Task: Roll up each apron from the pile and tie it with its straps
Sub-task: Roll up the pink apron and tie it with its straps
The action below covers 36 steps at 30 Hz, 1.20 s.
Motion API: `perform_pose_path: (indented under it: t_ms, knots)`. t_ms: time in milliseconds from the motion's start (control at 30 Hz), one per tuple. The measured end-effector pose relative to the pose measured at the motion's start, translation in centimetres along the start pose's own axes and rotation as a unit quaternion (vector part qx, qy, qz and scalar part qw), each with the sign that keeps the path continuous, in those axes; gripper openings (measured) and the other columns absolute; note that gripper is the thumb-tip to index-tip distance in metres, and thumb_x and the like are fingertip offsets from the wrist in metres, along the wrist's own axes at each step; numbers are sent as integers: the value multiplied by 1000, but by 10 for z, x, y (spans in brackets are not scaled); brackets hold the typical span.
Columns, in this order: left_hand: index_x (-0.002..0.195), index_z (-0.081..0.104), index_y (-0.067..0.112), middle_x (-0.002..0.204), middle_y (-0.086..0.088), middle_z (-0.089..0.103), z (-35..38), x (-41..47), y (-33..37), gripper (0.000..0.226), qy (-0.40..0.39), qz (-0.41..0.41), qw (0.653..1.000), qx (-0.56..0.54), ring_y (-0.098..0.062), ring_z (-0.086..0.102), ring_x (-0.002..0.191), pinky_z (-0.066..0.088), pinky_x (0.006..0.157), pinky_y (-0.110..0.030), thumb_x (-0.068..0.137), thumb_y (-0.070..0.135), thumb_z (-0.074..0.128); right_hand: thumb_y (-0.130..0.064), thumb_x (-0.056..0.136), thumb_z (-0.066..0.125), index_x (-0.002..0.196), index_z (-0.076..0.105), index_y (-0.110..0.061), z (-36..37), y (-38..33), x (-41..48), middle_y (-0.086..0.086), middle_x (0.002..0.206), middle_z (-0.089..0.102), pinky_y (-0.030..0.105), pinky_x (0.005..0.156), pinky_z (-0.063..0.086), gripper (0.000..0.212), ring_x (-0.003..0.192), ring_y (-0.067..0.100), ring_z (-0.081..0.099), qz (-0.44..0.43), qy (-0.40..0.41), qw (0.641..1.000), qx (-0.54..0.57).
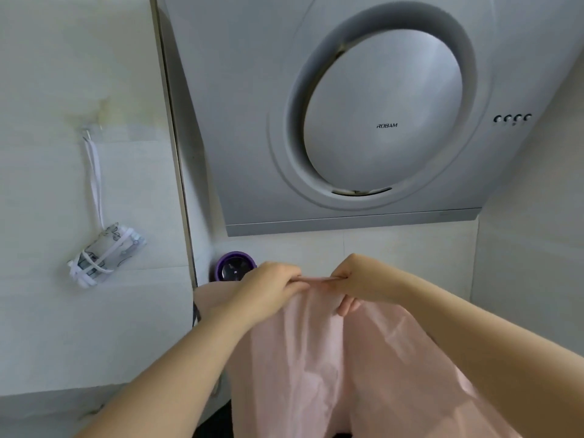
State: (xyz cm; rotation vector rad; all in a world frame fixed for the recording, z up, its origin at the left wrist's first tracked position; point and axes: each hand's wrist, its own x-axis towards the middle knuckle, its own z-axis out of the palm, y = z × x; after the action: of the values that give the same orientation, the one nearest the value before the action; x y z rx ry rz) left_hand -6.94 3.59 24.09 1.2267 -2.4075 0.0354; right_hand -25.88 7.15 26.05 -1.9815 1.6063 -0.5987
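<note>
I hold the pink apron [316, 358] up in front of me, under the grey range hood [363, 121], and its cloth hangs down from my grip toward the bottom of the view. My left hand [268, 286] is closed, pinching the top edge between thumb and fingers; my right hand [350, 279] pinches the same edge just beside it, knuckles almost touching the left. One apron looks done already: a small patterned bundle [106, 254] bound in its white straps hangs from a hook [87, 132] on the wall at my left. A purple-rimmed round thing [235, 267] sits behind my left hand; I cannot tell what it is.

I judge this as the start of the roll, or squaring the top edge before it. To do it well I should keep the edge taut and level between both pinches, so the first turn comes out straight and not coned. The cloth looks thin and slippery, so small tight turns will hold better than loose ones. I cannot see the straps from here; I should find them and keep them free outside the roll, or there will be nothing left to tie with
</note>
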Motion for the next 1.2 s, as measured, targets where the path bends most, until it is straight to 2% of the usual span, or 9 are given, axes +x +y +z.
perform_pose_path:
  t_ms: [200,367,600,700,800,867,1000,1100,1200]
  knots:
    - [96,63,21,91,8,61,-25,5,-25,67,120,117,981,102,-17,60,86,48,73,-37,81,63,13,-5,78,56,81,56,-9,7,52,-2,3,67,72,19,60,49,5,58,9,66,43,47,997,-44]
    - [91,65,19,83,4,61,-64,6,-58,53,196,135,958,160,-24,63,72,50,59,-36,88,52,24,-4,83,53,67,55,-12,16,108,2,-2,56,66,14,48,43,18,48,5,61,134,59,987,-65]
    - [84,63,16,72,1,58,-72,-1,-90,48,209,146,942,218,-25,60,61,50,49,-37,92,50,30,-12,92,48,80,59,-7,4,114,15,14,85,69,29,62,46,17,70,24,60,107,143,974,-139]
    - [82,61,16,71,1,57,-67,-8,-97,45,221,125,944,212,-26,60,59,49,49,-33,92,49,32,-16,95,44,93,61,-16,5,115,14,5,97,56,30,60,39,18,85,26,54,109,220,947,-207]
    - [83,62,16,74,0,60,-58,-18,-105,50,212,78,957,183,-26,61,65,51,55,-37,91,52,29,-13,94,41,106,64,-28,8,123,14,0,110,57,31,76,36,30,105,25,47,114,248,926,-261]
    - [84,63,15,76,0,60,-49,-24,-112,54,199,43,964,171,-26,61,68,51,59,-38,90,54,27,-10,92,45,107,67,-28,8,128,14,-3,105,65,30,80,40,32,106,22,49,112,259,946,-159]
    - [86,63,13,77,0,60,-37,-31,-127,36,195,-21,967,163,-27,62,70,49,58,-36,96,42,44,-5,86,64,100,70,-6,3,137,11,6,87,68,24,66,46,16,81,19,60,113,256,951,133]
    - [88,62,13,81,0,61,-34,-33,-133,24,185,-73,968,151,-28,61,76,47,62,-37,97,32,50,1,88,60,96,65,5,4,141,7,14,83,64,23,58,53,11,72,21,59,110,211,860,451]
    - [85,60,14,80,1,60,-32,-37,-139,23,184,-102,970,118,-27,60,77,47,66,-39,97,31,51,-11,93,55,84,61,-4,0,145,3,10,73,57,24,52,50,13,62,16,55,128,143,789,583]
